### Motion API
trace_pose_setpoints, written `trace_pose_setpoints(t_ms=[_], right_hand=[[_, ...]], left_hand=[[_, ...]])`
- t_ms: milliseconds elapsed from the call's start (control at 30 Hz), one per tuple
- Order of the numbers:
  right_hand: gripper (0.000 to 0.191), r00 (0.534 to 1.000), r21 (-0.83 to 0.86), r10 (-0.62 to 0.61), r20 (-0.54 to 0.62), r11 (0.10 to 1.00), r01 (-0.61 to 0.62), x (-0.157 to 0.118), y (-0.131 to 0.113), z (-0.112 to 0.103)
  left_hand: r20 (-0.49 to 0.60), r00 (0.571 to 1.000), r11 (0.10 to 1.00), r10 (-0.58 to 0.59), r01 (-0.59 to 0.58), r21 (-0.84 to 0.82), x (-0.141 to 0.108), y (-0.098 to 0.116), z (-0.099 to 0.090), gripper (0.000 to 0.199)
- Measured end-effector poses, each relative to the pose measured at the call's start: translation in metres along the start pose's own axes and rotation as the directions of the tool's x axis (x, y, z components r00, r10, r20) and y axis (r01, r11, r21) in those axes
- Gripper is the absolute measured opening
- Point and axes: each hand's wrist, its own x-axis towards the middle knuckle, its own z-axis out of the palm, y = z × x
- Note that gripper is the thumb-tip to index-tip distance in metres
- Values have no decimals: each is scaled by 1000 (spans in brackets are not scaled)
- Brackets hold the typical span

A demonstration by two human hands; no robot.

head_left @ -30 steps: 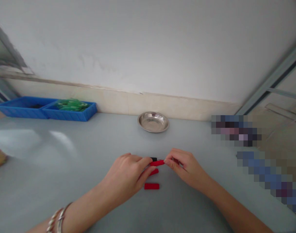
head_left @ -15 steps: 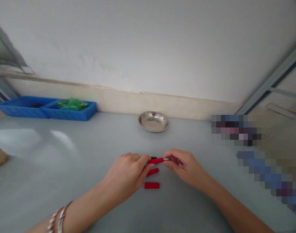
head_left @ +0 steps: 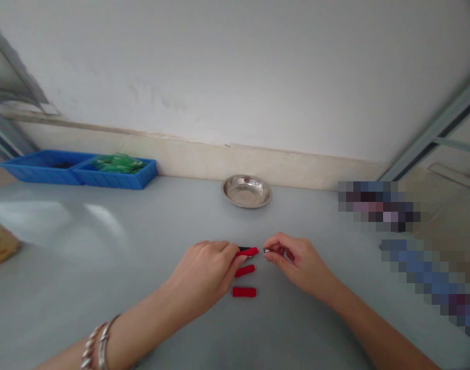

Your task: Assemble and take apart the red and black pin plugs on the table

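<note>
My left hand (head_left: 210, 267) pinches a red tube (head_left: 251, 252) between thumb and fingers, its right end sticking out. Behind that tube a black piece (head_left: 244, 248) shows in part. My right hand (head_left: 292, 255), a short way to the right, has thumb and forefinger closed on a small silver tip (head_left: 266, 250), apart from the red tube. Two more red pieces lie on the table below: a tilted one (head_left: 245, 271), partly hidden by my left hand, and a level one (head_left: 244, 292) nearer me.
A round metal dish (head_left: 246, 191) stands beyond my hands near the wall. Two blue trays stand at the back left, one (head_left: 113, 179) with green packets (head_left: 119, 163), the other (head_left: 38, 174) with something dark. A yellowish object (head_left: 1, 244) lies at the left edge.
The silver tip has come away from the end of the red tube and is now between my right fingers. A small gap now parts it from the tube. The view has shifted slightly.
</note>
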Motion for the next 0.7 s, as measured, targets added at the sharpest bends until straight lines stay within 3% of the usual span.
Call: trace_pose_setpoints(t_ms=[167, 300, 700], right_hand=[[9, 1000, -147, -3, -19, 989, 0, 1, -1, -2], [8, 1000, -251, 14, 20, 968, -9, 1, 0, -2], [16, 999, -228, 17, 51, 974, -5, 3, 7, -1]], left_hand=[[102, 995, 1000, -16, 13, 27, 0, 0, -2, 25], [115, 993, 999, -34, 29, 43, 1, 1, -4, 22], [143, 988, 996, -52, 40, 84, 3, -1, -5, 25]])
